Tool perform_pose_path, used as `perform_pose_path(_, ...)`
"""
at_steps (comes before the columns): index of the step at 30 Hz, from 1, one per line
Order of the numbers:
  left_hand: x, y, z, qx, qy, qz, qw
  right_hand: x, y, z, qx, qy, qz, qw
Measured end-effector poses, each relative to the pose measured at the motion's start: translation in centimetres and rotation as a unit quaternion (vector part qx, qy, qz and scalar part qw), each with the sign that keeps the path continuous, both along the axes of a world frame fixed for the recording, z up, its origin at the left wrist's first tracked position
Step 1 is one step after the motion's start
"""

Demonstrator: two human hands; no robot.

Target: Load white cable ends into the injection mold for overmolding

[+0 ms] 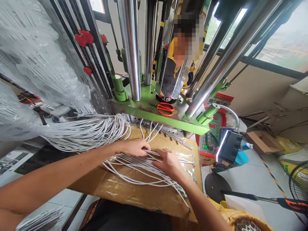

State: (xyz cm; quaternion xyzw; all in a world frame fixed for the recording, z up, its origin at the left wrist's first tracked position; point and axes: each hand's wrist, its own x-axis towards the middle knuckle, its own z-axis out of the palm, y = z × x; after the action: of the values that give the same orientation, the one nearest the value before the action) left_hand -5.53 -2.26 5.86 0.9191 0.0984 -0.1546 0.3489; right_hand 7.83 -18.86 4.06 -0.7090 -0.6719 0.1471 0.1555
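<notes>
Dark-clothed lap (130, 215) sits just under the cardboard-covered worktop (107, 189), where white cables (141, 166) lie in a loose bundle. Left hand (133, 147) curls over them; right hand (168, 162) bends across, thumb apart from fingers. Whether either pinches a cable cannot be told. Best, probably, to lift strands singly, keeping the green-tipped ends (193, 164) lined up and untangled.

Pale wall (252, 83), tiled floor (255, 179), bright window (284, 45), perhaps hazed
</notes>
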Motion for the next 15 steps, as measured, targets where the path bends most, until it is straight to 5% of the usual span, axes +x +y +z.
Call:
perform_pose_path(5,-2.5,-1.6,1.8,0.047,-0.133,0.045,0.989,-0.1,-0.4,-0.6,0.024,-0.109,-0.018,0.994)
perform_pose_path(10,-6.7,-3.1,3.6,0.011,-0.100,0.086,0.991,2.5,-4.3,0.2,0.037,-0.221,-0.027,0.974)
perform_pose_path(15,-6.5,-8.4,1.6,-0.240,-0.016,0.057,0.969,-0.4,-6.3,1.0,0.072,-0.274,0.046,0.958)
